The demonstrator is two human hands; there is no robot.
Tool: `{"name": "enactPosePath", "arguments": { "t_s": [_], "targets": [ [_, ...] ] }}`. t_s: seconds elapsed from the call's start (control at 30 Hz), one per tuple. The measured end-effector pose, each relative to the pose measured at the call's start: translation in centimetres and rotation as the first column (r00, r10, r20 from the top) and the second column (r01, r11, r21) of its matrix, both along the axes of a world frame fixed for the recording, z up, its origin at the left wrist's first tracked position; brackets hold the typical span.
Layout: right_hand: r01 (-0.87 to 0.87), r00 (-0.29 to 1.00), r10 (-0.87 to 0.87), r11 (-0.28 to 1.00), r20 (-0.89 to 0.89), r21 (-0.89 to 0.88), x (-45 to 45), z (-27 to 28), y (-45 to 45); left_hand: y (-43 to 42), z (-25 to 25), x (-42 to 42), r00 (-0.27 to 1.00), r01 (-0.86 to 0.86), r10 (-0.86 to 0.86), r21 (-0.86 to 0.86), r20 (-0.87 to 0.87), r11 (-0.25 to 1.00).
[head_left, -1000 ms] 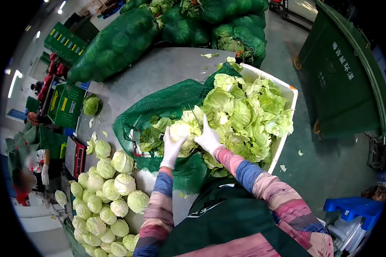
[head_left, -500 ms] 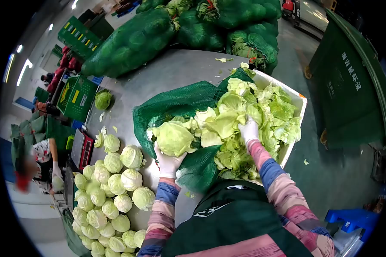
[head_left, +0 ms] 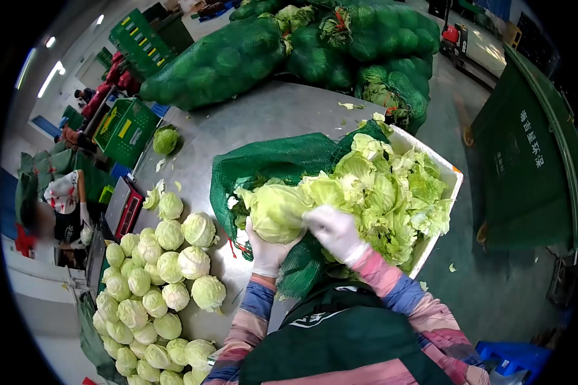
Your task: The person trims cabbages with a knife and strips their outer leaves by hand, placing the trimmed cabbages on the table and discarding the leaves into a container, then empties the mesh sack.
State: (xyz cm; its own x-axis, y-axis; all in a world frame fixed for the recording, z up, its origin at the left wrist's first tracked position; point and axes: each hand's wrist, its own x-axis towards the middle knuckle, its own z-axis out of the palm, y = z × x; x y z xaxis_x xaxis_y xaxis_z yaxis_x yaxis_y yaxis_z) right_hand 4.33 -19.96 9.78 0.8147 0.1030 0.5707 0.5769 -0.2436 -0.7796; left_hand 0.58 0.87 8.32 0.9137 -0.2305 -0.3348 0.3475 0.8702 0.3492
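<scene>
A pale green cabbage (head_left: 275,215) rests in my gloved left hand (head_left: 268,247), whose fingers curve around its lower left side. My gloved right hand (head_left: 334,234) is at the cabbage's right edge, blurred by motion, so its finger positions are unclear. Beneath and behind the cabbage lies a green mesh bag (head_left: 257,160), spread on the metal table (head_left: 237,115). Loose cabbage leaves (head_left: 392,192) heap up in a white foam box (head_left: 453,183) to the right of my right hand.
Several trimmed cabbages (head_left: 154,301) are piled at the left, beside a red scale (head_left: 128,212). Full mesh sacks (head_left: 218,61) line the table's far side. One cabbage (head_left: 166,140) sits near a green crate (head_left: 127,131). A green bin (head_left: 526,147) stands right; another person (head_left: 67,212) works left.
My right hand has moved left from the leaf heap to the cabbage. My left hand still holds the cabbage. The camera view has shifted slightly.
</scene>
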Motion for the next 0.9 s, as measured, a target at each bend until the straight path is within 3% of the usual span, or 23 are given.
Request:
{"name": "enactPosePath", "arguments": {
  "t_s": [0.03, 0.07, 0.13, 0.17, 0.2, 0.23, 0.27, 0.3, 0.33, 0.37, 0.4, 0.47, 0.53, 0.6, 0.67, 0.7, 0.73, 0.8, 0.83, 0.87, 0.9],
  "targets": [
    [0.171, 0.942, -0.104, 0.967, -0.320, 0.190, 1.5, 2.9, -2.2, 0.7, -0.2, -0.3, 1.000, -0.004, 0.002, 0.046, 0.029, 0.999],
    [0.384, 0.772, -0.126, 0.873, -0.623, 0.300, 2.8, 5.4, -4.7, 1.3, -0.6, -0.9, 0.999, -0.008, 0.003, 0.090, 0.052, 0.996],
    [0.401, 0.803, -0.423, 0.905, -0.421, -0.143, 4.7, 3.0, -7.4, 1.5, -1.0, -1.2, 0.999, -0.038, 0.035, 0.100, 0.037, 0.994],
    [0.389, 0.795, -0.552, 0.783, -0.253, -0.486, 4.8, 1.8, -8.9, 1.7, -1.2, -1.8, 0.998, -0.038, 0.036, 0.044, 0.054, 0.998],
    [0.381, 0.785, -0.618, 0.540, -0.047, -0.750, 4.6, 1.1, -9.9, 1.8, -1.3, -1.9, 0.997, -0.023, 0.023, -0.006, 0.074, 1.000],
    [0.148, 0.642, -0.651, 0.624, -0.406, -0.767, 4.2, 3.8, -8.9, 1.8, -1.4, -1.9, 0.991, 0.029, -0.017, -0.091, 0.133, 0.995],
    [0.173, 0.966, -0.236, 0.891, -0.103, -0.420, 3.0, 1.6, -6.6, 1.6, -1.4, -1.7, 0.990, 0.009, 0.006, -0.099, 0.141, 0.995],
    [0.135, 0.938, -0.248, 0.905, -0.242, -0.403, 2.7, 2.4, -6.4, 1.4, -1.2, -1.4, 0.994, -0.004, 0.000, 0.036, 0.108, 0.999],
    [-0.059, 0.849, 0.002, 0.994, -0.529, -0.091, 1.3, 3.9, -3.7, 1.2, -1.2, -1.5, 0.998, -0.021, 0.009, 0.168, 0.068, 0.986],
    [-0.200, 0.948, 0.159, 0.972, -0.277, -0.125, -0.5, 5.6, -0.3, 1.5, -1.9, -0.9, 0.992, 0.090, -0.095, 0.055, 0.086, 0.994],
    [-0.181, 0.955, 0.143, 0.975, -0.259, -0.127, -0.3, 4.8, 0.0, 1.4, -2.1, -0.5, 0.992, 0.090, -0.095, 0.054, 0.086, 0.994],
    [-0.191, 0.965, 0.078, 0.864, -0.251, -0.466, -0.7, 7.0, 2.3, 1.3, -2.5, -0.6, 0.962, 0.170, -0.227, 0.312, 0.154, 0.935],
    [-0.224, 0.953, 0.093, 0.856, -0.288, -0.466, -0.3, 6.2, 2.8, 1.6, -3.4, -0.9, 0.969, 0.146, -0.201, 0.316, 0.147, 0.937],
    [-0.092, 0.901, 0.046, 0.992, -0.432, -0.087, 1.3, 2.0, 3.0, 1.8, -4.5, -1.8, 0.988, 0.137, -0.149, 0.207, 0.044, 0.969],
    [-0.075, 0.822, -0.153, 0.926, -0.548, -0.371, 4.2, -3.6, 0.2, 1.6, -4.0, -3.5, 0.995, 0.100, -0.097, 0.151, -0.024, 0.984],
    [-0.146, 0.803, -0.202, 0.846, -0.561, -0.512, 4.5, -6.4, -1.5, 1.5, -6.1, -4.0, 0.998, 0.030, -0.043, 0.219, 0.055, 0.975],
    [-0.221, 0.787, -0.249, 0.740, -0.564, -0.635, 4.0, -7.3, -2.3, 1.9, -6.8, -4.0, 0.985, 0.047, -0.115, 0.436, 0.131, 0.899],
    [-0.076, 0.851, -0.216, 0.852, -0.479, -0.518, 2.1, -8.2, -2.2, 2.6, -8.1, -4.0, 0.941, -0.009, -0.268, 0.806, 0.208, 0.592],
    [-0.163, 0.725, -0.172, 0.898, -0.667, -0.410, 1.9, -5.8, -1.5, 2.8, -7.1, -3.8, 0.958, 0.108, -0.170, 0.258, 0.229, 0.960],
    [-0.120, 0.791, -0.050, 0.965, -0.610, -0.234, 1.8, -8.5, -1.3, 3.5, -6.5, -3.6, 0.974, 0.053, -0.080, 0.133, 0.213, 0.990],
    [-0.107, 0.827, -0.054, 0.962, -0.560, -0.251, 1.9, -10.5, -1.4, 4.2, -5.9, -3.6, 0.982, -0.008, 0.008, 0.004, 0.190, 1.000]
  ]
}}
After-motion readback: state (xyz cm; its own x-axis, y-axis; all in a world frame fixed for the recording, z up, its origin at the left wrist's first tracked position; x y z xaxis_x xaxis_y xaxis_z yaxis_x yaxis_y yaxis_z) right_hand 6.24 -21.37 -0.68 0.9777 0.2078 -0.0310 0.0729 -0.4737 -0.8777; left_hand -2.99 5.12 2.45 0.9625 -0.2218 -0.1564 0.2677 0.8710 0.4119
